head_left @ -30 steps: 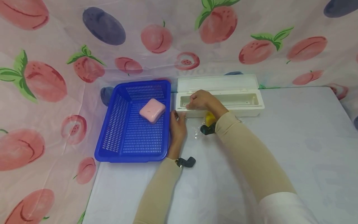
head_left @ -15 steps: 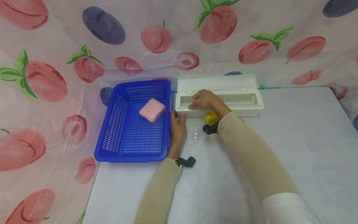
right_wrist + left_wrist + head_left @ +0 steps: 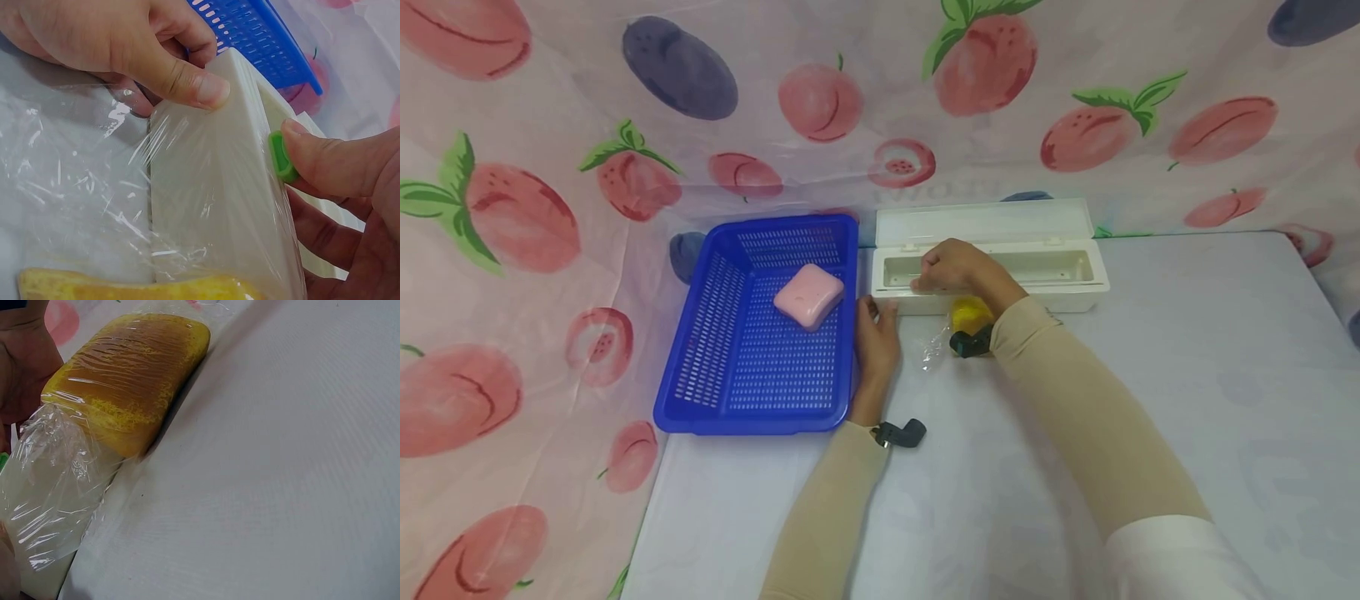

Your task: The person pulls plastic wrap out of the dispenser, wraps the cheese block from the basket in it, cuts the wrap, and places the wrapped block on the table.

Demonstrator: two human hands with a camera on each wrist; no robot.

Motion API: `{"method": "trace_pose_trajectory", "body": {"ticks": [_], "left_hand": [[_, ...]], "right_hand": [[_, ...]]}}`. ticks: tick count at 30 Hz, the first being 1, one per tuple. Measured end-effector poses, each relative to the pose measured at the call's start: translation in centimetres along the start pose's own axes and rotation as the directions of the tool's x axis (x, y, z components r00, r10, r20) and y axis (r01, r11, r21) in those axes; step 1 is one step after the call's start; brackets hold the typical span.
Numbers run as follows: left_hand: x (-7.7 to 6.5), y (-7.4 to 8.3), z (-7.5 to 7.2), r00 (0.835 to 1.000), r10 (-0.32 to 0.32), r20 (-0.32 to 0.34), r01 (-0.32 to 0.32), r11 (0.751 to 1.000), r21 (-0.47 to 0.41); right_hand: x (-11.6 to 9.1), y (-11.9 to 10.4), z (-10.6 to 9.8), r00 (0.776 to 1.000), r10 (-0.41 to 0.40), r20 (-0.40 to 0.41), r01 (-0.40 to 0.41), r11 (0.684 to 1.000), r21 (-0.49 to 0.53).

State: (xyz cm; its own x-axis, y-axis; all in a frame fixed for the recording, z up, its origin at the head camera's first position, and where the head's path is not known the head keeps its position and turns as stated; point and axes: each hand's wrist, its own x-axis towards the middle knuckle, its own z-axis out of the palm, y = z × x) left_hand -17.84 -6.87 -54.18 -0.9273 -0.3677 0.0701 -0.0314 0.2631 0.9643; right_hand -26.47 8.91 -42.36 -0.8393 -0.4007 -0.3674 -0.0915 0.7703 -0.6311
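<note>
Green slider (image 3: 282,156) is being pinched between thumb and fingers of the right hand (image 3: 955,267), at the front edge of a long white box (image 3: 1067,302), right of centre in the right wrist view

The box's left end, near the centre of the head view, is being gripped by the left hand (image 3: 877,342), its thumb being pressed on the front wall; that wall is being partly covered by clear film (image 3: 56,506), in which a yellow block (image 3: 131,375) is being enclosed, upper left in the left wrist view; behind the box a raised lid (image 3: 985,223) is being shown; left of centre in the head view, a pink container (image 3: 808,296) is being held in a blue basket (image 3: 775,367), and the top of the frame is being filled by fruit-print cloth (image 3: 775,33)
</note>
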Motion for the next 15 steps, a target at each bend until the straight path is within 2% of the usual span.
{"method": "trace_pose_trajectory", "body": {"ticks": [15], "left_hand": [[-0.05,0.33,0.28,0.999,-0.035,-0.028,0.035,0.999,-0.001]], "right_hand": [[-0.44,0.37,-0.52,1.000,0.026,0.013,-0.025,0.999,-0.022]]}}
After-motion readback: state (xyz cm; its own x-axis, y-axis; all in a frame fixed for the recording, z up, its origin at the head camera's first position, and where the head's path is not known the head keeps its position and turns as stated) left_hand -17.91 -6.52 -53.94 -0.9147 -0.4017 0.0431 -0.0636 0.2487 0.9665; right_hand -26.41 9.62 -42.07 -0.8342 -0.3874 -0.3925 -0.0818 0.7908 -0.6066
